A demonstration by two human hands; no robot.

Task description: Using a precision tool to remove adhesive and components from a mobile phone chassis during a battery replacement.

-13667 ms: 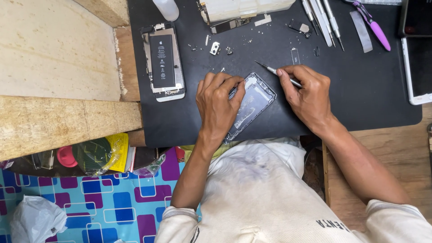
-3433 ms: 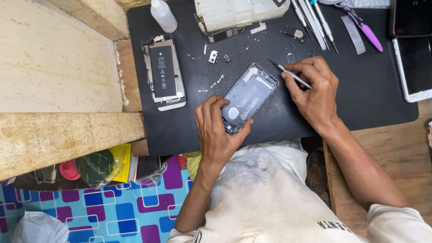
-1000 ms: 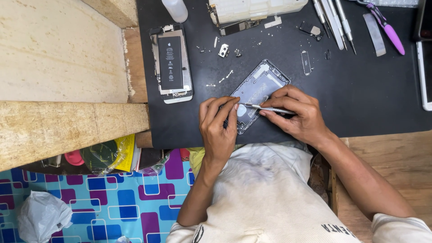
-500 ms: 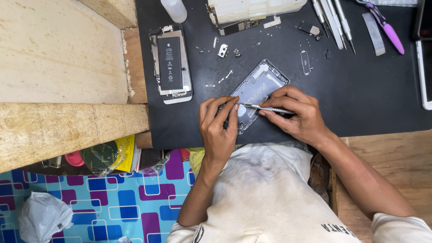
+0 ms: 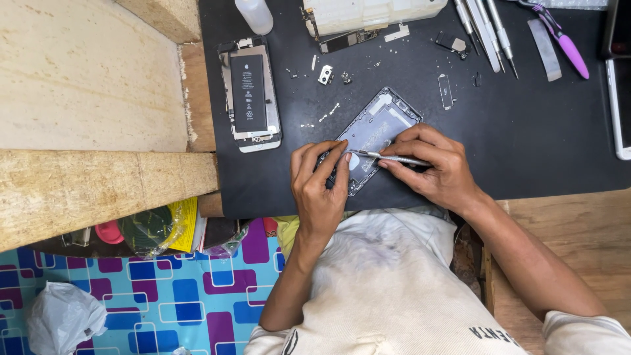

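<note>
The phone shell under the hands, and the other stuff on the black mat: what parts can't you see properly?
Head view only:
- Phone shell: its near end is covered by the left hand and right hand.
- Metal tool: its rear end is hidden inside the right hand; what its tip touches is too small to tell.
- Loose small parts: too tiny to identify.
- White device: cut off by the right edge.
- Bottle: cut off by the top edge.

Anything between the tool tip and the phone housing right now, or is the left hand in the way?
Nothing visible blocks it. The right hand holds the metal tool with its tip over the open phone housing. The left hand grips the housing's near end, its fingertips beside the tip, not across it.
</note>
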